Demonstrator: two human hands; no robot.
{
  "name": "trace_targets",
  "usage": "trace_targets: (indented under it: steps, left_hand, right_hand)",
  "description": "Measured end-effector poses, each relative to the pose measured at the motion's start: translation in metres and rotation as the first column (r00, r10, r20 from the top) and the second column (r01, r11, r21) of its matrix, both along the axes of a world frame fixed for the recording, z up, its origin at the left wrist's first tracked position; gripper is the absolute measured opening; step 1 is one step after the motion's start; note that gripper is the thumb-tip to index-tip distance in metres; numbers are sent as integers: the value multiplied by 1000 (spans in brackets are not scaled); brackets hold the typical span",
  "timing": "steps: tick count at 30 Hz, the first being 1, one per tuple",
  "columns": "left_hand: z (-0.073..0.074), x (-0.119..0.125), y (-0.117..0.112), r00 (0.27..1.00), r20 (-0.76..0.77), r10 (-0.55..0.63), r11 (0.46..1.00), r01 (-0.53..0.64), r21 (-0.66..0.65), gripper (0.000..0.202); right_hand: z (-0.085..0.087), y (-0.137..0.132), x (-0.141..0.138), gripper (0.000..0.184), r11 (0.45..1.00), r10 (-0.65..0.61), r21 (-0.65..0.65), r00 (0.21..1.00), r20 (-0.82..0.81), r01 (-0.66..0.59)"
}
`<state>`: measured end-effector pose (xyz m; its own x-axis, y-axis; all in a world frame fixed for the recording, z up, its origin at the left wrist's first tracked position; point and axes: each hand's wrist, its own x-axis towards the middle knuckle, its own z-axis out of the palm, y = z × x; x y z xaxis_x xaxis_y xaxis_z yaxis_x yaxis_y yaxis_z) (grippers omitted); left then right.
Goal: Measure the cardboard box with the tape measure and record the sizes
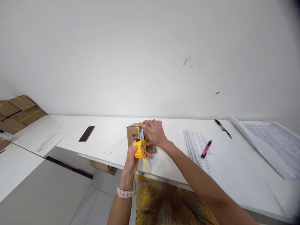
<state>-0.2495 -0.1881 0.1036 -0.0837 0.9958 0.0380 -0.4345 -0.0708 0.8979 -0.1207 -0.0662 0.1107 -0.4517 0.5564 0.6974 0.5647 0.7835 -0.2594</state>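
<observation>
A small brown cardboard box (131,132) with dark print stands on the white table, partly covered by both hands. In front of it my left hand (131,156) is closed around a yellow tape measure (140,148), whose yellow strap hangs down. The pulled-out blade (141,133) runs up along the box face to its far top edge. There my right hand (156,132) pinches the blade's end against the box, thumb and forefinger at the tip. The blade's very end is hidden by the fingers.
On the white table (103,134) a black phone (86,133) lies to the left. Right of the box are stacked papers (195,147), a red pen (206,149), a black pen (223,128) and a large printed sheet pile (269,143). Cardboard boxes (22,111) stand far left.
</observation>
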Motion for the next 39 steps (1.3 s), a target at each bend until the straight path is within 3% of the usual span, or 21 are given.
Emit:
trace_targets:
  steps: [12, 19, 28, 33, 39]
  left_hand:
    - [4, -8, 9, 989, 142, -40, 995, 52, -83, 54]
    - [4, -3, 8, 997, -72, 3, 1000, -4, -10, 60]
    - [-30, -13, -37, 979, -191, -74, 997, 67, -44, 62]
    - [-43, -16, -36, 966, -252, -60, 998, 52, -38, 62]
    - [-42, -14, -34, 965, -252, -66, 997, 57, -42, 63]
  right_hand:
    - [2, 2, -2, 61, 999, -37, 15, 998, 50, 36]
    - [12, 3, -7, 57, 998, -69, 18, 989, 129, 67]
    - [9, 17, -10, 60, 997, -73, -27, 994, 77, 75]
    - [7, 17, -10, 61, 996, -69, -44, 995, 71, 72]
    - [8, 17, -8, 65, 995, -72, -55, 993, 94, 78]
